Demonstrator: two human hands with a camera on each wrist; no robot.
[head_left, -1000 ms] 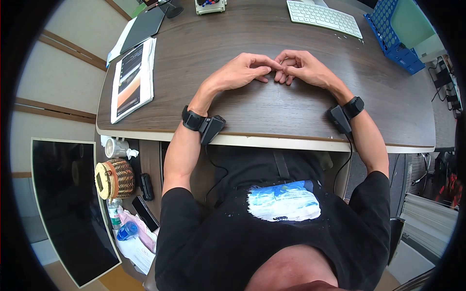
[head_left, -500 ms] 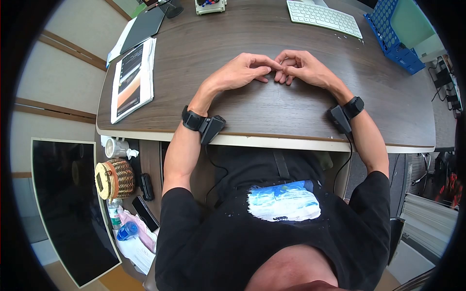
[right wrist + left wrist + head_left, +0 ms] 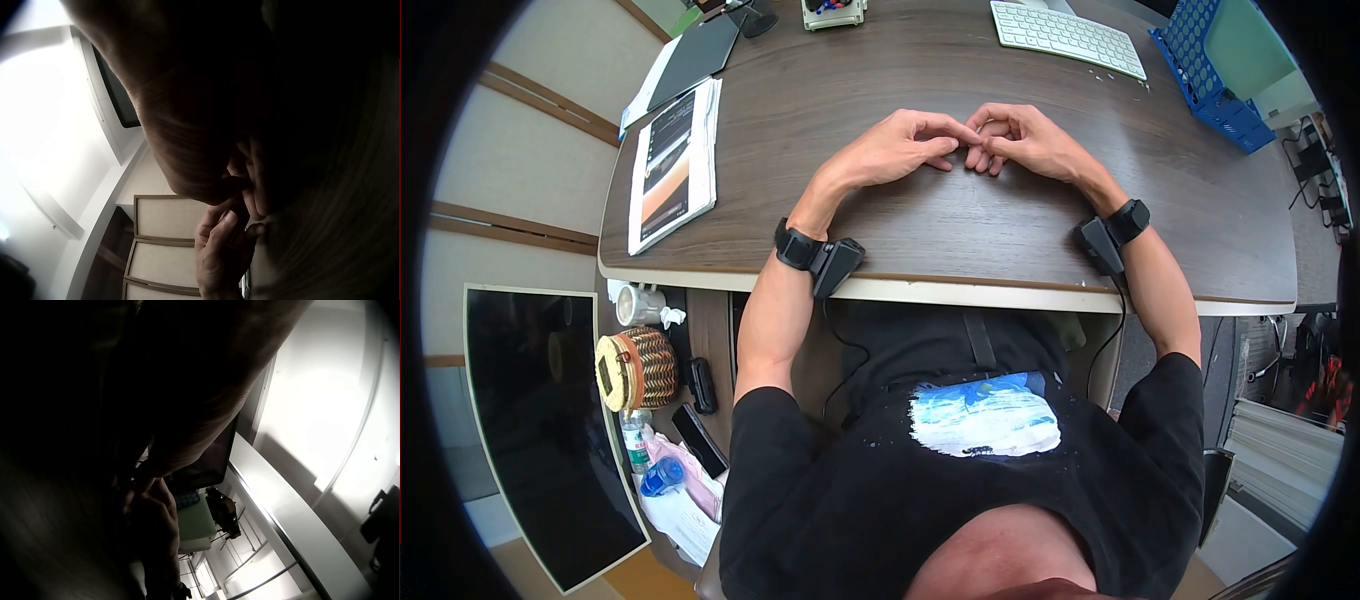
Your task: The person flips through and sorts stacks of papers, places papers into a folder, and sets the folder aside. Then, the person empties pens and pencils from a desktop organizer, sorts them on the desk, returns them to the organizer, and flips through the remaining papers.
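My left hand (image 3: 897, 148) and right hand (image 3: 1040, 146) meet over the middle of the brown desk (image 3: 960, 225), with loosely bent fingers. The left index fingertip touches the right hand near its thumb and index finger. No object shows between them. In the left wrist view the near hand is mostly in shadow, and the right hand (image 3: 156, 522) appears beyond it. From the right wrist, the left hand (image 3: 219, 250) shows at the right hand's fingertips. Each wrist wears a black strap with a small camera.
A stack of papers (image 3: 672, 165) and a dark folder (image 3: 697, 60) lie at the left. Along the back are a white keyboard (image 3: 1068, 38) and a blue basket (image 3: 1215, 85). A woven basket (image 3: 640, 368), a mug (image 3: 640, 304) and a monitor (image 3: 550, 420) stand left of the person.
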